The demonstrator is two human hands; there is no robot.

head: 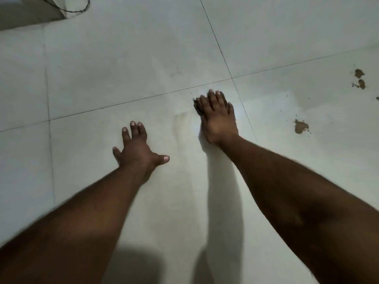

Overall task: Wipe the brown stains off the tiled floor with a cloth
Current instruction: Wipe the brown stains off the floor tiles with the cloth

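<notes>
My right hand (217,117) lies flat, fingers straight, pressing a dark cloth (197,107) onto the pale tiled floor (123,68); only a frayed edge of the cloth shows past my fingers. A faint brownish smear (181,125) marks the tile just left of that hand. My left hand (137,148) rests flat on the floor with fingers spread, holding nothing. Brown stains lie to the right: one blotch (301,126) and a pair further off (360,77), with small specks around them.
Dark grout lines cross the floor and meet beyond my right hand (232,78). At the top left stands a white object (30,15) with a black cable (78,9) trailing beside it.
</notes>
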